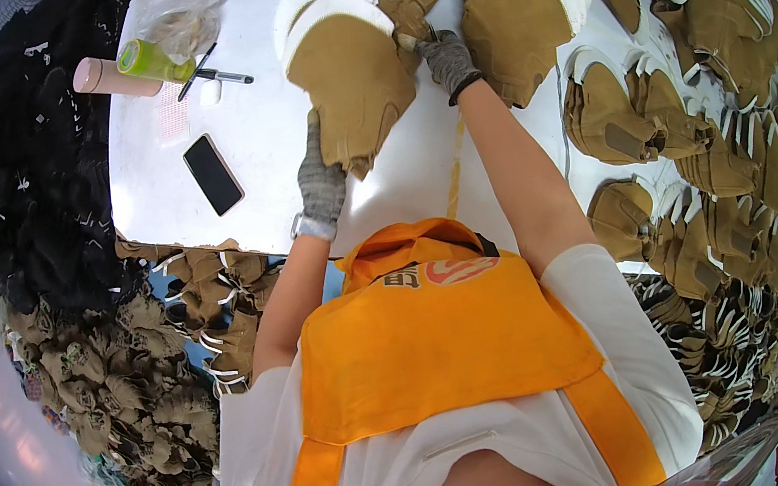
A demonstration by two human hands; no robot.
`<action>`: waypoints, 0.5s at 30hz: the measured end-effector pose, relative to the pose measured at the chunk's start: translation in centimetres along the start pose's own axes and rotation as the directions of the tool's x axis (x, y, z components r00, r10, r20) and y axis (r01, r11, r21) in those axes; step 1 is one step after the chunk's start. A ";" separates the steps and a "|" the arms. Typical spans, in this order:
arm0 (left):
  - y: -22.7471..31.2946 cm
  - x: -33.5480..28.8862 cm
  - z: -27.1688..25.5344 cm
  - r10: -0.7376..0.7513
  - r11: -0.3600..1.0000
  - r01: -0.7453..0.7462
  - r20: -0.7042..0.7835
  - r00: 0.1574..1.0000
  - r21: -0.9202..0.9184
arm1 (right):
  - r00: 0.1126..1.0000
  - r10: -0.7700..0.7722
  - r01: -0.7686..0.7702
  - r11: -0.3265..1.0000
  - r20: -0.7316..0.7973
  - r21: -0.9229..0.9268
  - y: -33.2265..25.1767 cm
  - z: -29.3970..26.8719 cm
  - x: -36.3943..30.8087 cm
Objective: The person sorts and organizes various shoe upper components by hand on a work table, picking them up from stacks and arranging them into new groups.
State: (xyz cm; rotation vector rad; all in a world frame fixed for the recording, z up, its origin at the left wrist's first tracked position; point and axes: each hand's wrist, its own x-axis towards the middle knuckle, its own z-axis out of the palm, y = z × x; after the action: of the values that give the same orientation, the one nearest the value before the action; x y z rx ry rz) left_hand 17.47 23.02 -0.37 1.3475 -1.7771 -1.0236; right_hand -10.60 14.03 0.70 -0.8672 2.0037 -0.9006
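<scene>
Both my hands wear grey knit gloves and hold opposite sides of a stack of brown work gloves [349,78] with white cuffs. The stack lies on the white table, its cuffs away from me and fingers toward me. My left hand [320,183] grips the left edge near the fingers; some of its own fingers are hidden by the stack. My right hand [448,63] closes on the right edge, its fingertips pointing left. Close beside its wrist rests a second stack of brown gloves [514,38], also with white cuffs.
On the white table [160,192] lie a phone [213,175], pens [223,75], a pink bottle [113,77], a green container [153,61] and a plastic bag [183,20]. More brown gloves [606,115] crowd the right. Dark gloves [37,175] and olive-brown gloves [118,384] are heaped left.
</scene>
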 end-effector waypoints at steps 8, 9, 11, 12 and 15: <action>6.3 -4.4 -7.9 0.091 0.904 -0.039 -0.102 0.991 0.427 | 0.914 -0.309 0.355 0.923 -0.264 0.149 -3.9 0.3 -8.6; 6.4 -4.5 -8.3 0.105 0.911 -0.050 -0.113 0.988 0.408 | 0.931 -0.295 0.355 0.866 -0.214 0.351 -3.5 0.5 -10.0; 6.3 -5.2 -9.1 0.125 0.927 -0.064 -0.141 0.982 0.371 | 0.966 -0.259 0.167 0.670 0.016 0.723 -3.5 0.2 -14.2; 7.0 -5.3 -9.4 0.143 0.928 -0.090 -0.124 0.982 0.362 | 0.980 -0.187 0.050 0.561 0.067 0.826 -2.7 0.7 -15.8; 10.6 -5.5 -9.9 0.191 0.937 -0.167 -0.048 0.980 0.308 | 0.877 -0.128 -0.198 0.783 0.464 0.590 -4.4 -1.1 -19.3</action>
State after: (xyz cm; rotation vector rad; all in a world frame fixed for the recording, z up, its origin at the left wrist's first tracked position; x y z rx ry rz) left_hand 22.65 28.17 13.28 1.3524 -2.0150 -0.6091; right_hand -1.05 27.56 11.62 -0.5810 1.1576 -1.1045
